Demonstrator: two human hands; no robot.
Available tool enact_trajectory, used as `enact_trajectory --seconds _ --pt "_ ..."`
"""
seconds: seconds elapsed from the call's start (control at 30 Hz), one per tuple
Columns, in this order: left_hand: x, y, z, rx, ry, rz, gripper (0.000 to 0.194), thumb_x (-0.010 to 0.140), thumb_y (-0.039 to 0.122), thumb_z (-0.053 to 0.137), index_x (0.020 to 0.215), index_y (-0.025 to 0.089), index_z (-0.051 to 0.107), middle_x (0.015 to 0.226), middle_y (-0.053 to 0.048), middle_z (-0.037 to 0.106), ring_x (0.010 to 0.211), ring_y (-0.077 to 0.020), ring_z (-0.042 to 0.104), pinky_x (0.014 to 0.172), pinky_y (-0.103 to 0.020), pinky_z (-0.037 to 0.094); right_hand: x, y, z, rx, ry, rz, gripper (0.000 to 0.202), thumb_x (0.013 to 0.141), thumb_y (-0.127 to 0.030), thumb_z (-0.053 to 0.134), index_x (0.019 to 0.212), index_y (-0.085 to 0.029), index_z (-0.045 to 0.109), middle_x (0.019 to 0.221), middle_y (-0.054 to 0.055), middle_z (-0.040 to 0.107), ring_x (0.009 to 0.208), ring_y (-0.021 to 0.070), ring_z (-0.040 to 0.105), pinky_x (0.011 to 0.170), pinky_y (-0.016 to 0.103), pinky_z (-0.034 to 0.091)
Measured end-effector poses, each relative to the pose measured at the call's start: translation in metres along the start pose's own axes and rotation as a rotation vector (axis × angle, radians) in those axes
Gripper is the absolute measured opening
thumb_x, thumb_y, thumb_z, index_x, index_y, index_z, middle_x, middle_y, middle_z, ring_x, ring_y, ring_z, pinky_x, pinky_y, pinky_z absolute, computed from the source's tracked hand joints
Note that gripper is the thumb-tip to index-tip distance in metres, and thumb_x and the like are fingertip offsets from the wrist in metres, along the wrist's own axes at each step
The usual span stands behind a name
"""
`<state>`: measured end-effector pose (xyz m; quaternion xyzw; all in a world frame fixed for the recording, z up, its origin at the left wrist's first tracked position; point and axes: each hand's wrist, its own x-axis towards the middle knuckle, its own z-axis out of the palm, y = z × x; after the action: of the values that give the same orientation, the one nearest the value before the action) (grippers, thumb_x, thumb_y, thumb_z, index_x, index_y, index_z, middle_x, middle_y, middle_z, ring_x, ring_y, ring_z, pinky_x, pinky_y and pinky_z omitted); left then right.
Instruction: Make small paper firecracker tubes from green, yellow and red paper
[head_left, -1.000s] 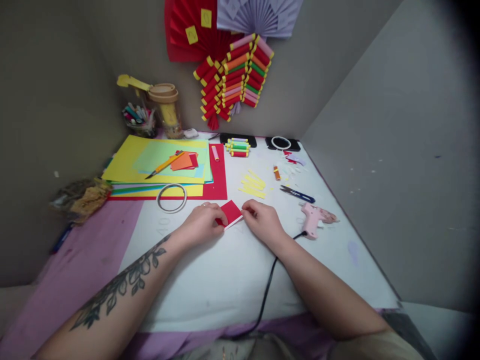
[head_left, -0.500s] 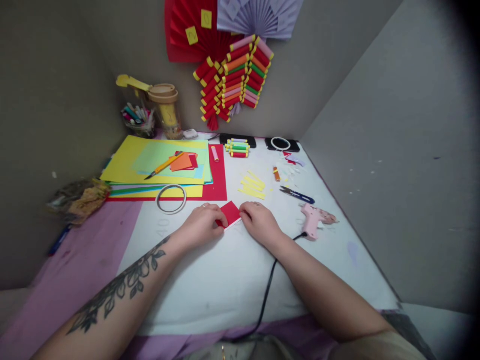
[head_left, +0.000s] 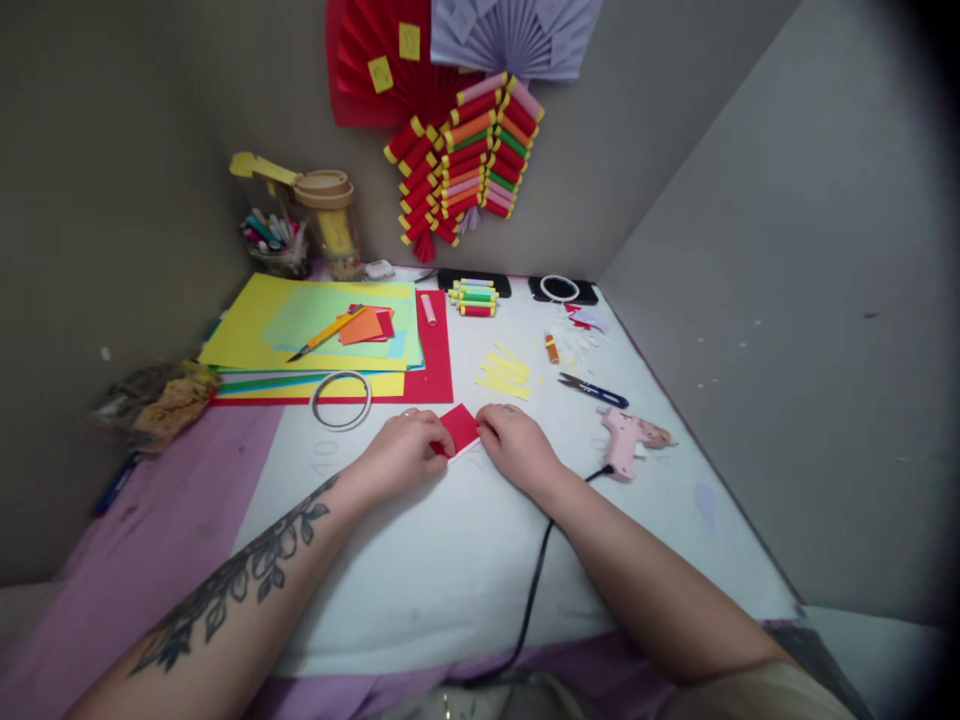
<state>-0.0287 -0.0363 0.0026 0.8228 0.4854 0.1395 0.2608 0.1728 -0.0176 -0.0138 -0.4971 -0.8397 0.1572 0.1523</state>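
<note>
A small red paper piece (head_left: 457, 426) with a white strip along its near edge lies on the table between my hands. My left hand (head_left: 411, 445) is closed on its left end, thumb and fingers pinching the near edge. At the other end my right hand (head_left: 516, 442) pinches the right corner with its fingertips. Just beyond the paper are several thin yellow paper strips (head_left: 504, 373). A roll of tape (head_left: 341, 401) lies left of my left hand. To the right of my right hand sit navy thread snips (head_left: 593, 390) and a pink glue gun (head_left: 628, 440).
Coloured paper sheets (head_left: 232, 335) are stacked at the back left, with a yellow craft knife (head_left: 327, 333) on top. Small paper rolls (head_left: 474, 297) stand near two dark phones. The glue gun's black cord (head_left: 534, 580) runs under my right forearm. Paper firecrackers (head_left: 465, 170) hang on the wall.
The view has shifted very slightly. Both hands stay on the red paper in nearly the same pose.
</note>
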Motion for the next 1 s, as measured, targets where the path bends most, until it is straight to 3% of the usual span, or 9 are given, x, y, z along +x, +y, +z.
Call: enact_trajectory --seconds 0.37,0.57,0.8,1.0 --pt "-0.001 0.000 0.000 0.001 0.002 0.003 0.021 0.069 0.014 0.056 0.082 0.024 0.070 0.084 -0.003 0.064 0.083 -0.0191 0.055 0.080 -0.030 0.042 0.001 -0.002 -0.001 -0.007 -0.017 0.063 0.012 0.083 -0.013 0.047 0.087 -0.020 0.056 0.083 0.006 0.063 0.083 0.0194 0.054 0.071 0.027 0.039" --pt "-0.005 0.004 -0.001 0.048 0.020 0.052 0.028 0.075 0.016 0.055 0.096 0.027 0.071 0.090 -0.003 0.065 0.087 -0.0190 0.056 0.081 -0.029 0.041 -0.003 -0.003 0.000 0.008 0.045 0.124 0.015 0.084 -0.014 0.044 0.093 -0.019 0.054 0.087 0.007 0.063 0.084 0.0206 0.055 0.072 0.029 0.040" --pt "-0.013 0.014 -0.008 0.309 -0.100 0.164 0.025 0.087 0.020 0.048 0.096 0.024 0.071 0.092 -0.007 0.065 0.086 -0.0215 0.057 0.073 -0.031 0.039 -0.011 -0.013 0.004 -0.070 0.076 0.135 0.027 0.079 -0.038 0.060 0.096 -0.019 0.052 0.095 0.010 0.058 0.092 0.0260 0.051 0.075 0.034 0.040" --pt "-0.016 0.009 -0.014 0.223 -0.135 0.170 0.024 0.084 0.015 0.048 0.088 0.022 0.070 0.097 -0.004 0.066 0.087 -0.0178 0.058 0.078 -0.028 0.041 -0.005 0.004 -0.001 -0.001 0.099 0.264 0.013 0.081 -0.021 0.053 0.095 -0.019 0.053 0.094 0.008 0.059 0.089 0.0228 0.053 0.073 0.032 0.040"
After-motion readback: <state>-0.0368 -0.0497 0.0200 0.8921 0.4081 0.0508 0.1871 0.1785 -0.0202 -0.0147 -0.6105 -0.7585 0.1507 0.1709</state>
